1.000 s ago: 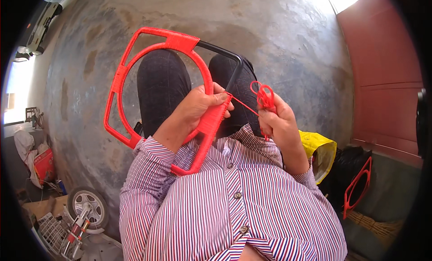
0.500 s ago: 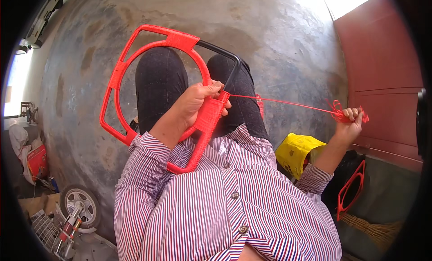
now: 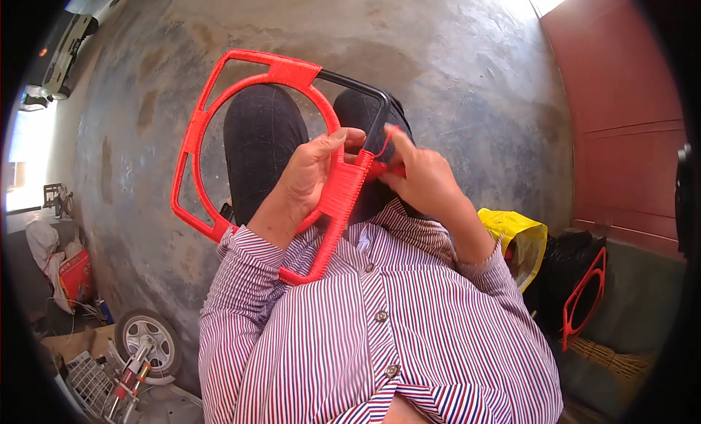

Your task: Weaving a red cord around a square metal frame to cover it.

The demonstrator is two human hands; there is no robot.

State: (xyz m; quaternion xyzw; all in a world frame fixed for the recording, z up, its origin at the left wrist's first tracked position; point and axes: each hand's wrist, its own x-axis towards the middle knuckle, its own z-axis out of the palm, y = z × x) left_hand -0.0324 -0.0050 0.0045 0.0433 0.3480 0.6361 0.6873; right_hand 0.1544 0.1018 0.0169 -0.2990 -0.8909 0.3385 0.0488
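Concrete floor below, red-wrapped frame over the knees

Left hand is half closed around the frame's wrapped panel, the thumb near the inner ring. Right hand, a little blurred, is close beside it, with fingers bent on red cord, which loops from the wrapped edge. The frame lies over both knees, its near corner by the striped shirt. I judge it stiff and rather light; the bare black tube at its far right corner may be slippery, so the wide wrapped panel seems a better place to hold. The cord looks soft and may tangle easily. Farther out, at right, are a yellow bag and a red door.
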